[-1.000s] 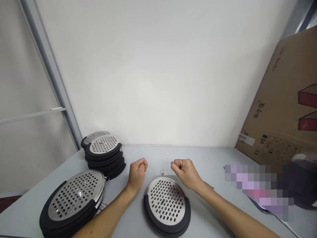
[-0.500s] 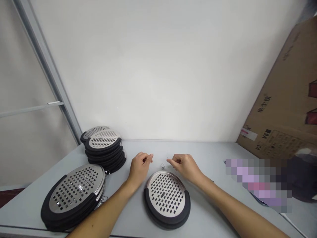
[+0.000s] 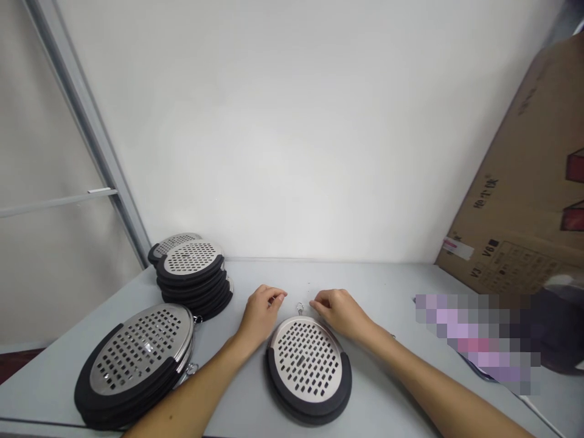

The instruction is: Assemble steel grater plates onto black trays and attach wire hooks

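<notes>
Silver disc (image 3: 307, 359) with dark dashes; black rim (image 3: 314, 410); grey table (image 3: 378, 404); brown carton (image 3: 529, 201).

Four perforated disc faces (image 3: 309, 360) showing; one cardboard box (image 3: 529, 182).

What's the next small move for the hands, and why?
Probably ease the right hand inward until its fingertips meet the metal ring. The ring sticks out from the far edge of the perforated disc, in the gap between that hand and the left hand, and neither appears to touch it. Whether the curled fingers hold anything small, I can't tell.
</notes>
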{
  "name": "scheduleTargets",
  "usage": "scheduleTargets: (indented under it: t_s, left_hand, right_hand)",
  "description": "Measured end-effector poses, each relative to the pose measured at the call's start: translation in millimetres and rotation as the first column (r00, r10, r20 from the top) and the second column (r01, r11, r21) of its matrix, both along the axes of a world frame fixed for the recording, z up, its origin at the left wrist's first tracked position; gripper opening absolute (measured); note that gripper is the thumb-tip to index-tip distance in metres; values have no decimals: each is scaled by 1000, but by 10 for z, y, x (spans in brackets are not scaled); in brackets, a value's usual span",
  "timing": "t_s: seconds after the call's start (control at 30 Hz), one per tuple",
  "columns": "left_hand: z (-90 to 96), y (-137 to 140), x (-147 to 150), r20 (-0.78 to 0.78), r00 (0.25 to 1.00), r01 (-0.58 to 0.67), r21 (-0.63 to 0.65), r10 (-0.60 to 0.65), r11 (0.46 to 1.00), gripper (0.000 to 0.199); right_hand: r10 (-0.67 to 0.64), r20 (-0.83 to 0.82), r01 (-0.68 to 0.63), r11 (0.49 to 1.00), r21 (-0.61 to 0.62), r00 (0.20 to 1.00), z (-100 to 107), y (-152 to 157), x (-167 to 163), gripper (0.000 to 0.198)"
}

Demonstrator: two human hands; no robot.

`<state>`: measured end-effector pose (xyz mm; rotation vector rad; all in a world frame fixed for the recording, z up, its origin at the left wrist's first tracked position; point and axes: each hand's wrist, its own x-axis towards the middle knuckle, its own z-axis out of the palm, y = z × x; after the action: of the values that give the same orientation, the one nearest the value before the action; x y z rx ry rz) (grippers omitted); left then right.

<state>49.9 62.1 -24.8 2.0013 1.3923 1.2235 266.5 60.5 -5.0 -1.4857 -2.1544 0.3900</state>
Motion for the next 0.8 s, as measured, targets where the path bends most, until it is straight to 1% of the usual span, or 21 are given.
scheduleTargets:
  t_s: [0.07,0.13,0.17,0.2,0.27,0.33,0.4,0.47,0.53,0.57,0.6,0.63,0.7,0.77,0.8]
  left_hand:
    - [-20,-1,2,-56,998,12,-28,-13,1000,24]
    - [-30,-17,6,-107,994,18,-63,-25,998,27]
    - [-32,-30,9,-131,991,22,-80,-32,997,29]
    - [-33,-46,13,-152,988,24,-95,-38,995,32]
    - [-35,-80,23,-186,982,18,-119,-41,993,37]
    - [-36,-110,35,-204,979,0,-127,-26,992,38]
    - [-37,-119,47,-202,979,-23,-123,-2,992,37]
    - [-33,-98,52,-165,986,-36,-120,16,992,36]
    - [-15,-54,46,-79,996,-43,-151,32,988,38]
    - [1,-31,39,-14,999,-44,-189,42,981,40]
    - [26,-14,31,66,996,-36,-241,53,970,44]
    - [57,-6,24,155,986,-10,-298,59,954,47]
    - [138,-30,18,357,933,106,-392,45,914,51]
    - [223,-104,30,542,841,277,-432,1,858,48]
    - [259,-152,43,619,786,361,-448,-7,818,46]
  right_hand:
    - [72,-20,-74,987,-141,997,41,-31,31,35]
    - [124,-42,-131,945,-301,991,68,-69,59,38]
    - [136,-53,-146,926,-347,989,74,-89,68,40]
    - [138,-62,-152,920,-362,988,77,-107,71,43]
    - [123,-74,-141,929,-343,990,73,-137,61,50]
    - [102,-93,-129,928,-349,990,66,-153,33,52]
    - [86,-149,-143,892,-428,985,61,-156,0,49]
    - [55,-261,-189,831,-523,964,61,-151,-27,46]
    - [-10,-397,-247,769,-590,918,69,-138,-41,45]
    - [-52,-462,-270,752,-602,885,78,-129,-41,45]
    - [-91,-521,-286,751,-595,848,91,-118,-37,46]
    - [-123,-576,-291,767,-572,808,108,-106,-28,46]
    - [-162,-675,-283,819,-499,720,158,-80,-2,46]
    - [-191,-747,-258,860,-440,637,221,-61,29,47]
    - [-209,-765,-234,874,-426,609,254,-57,43,48]
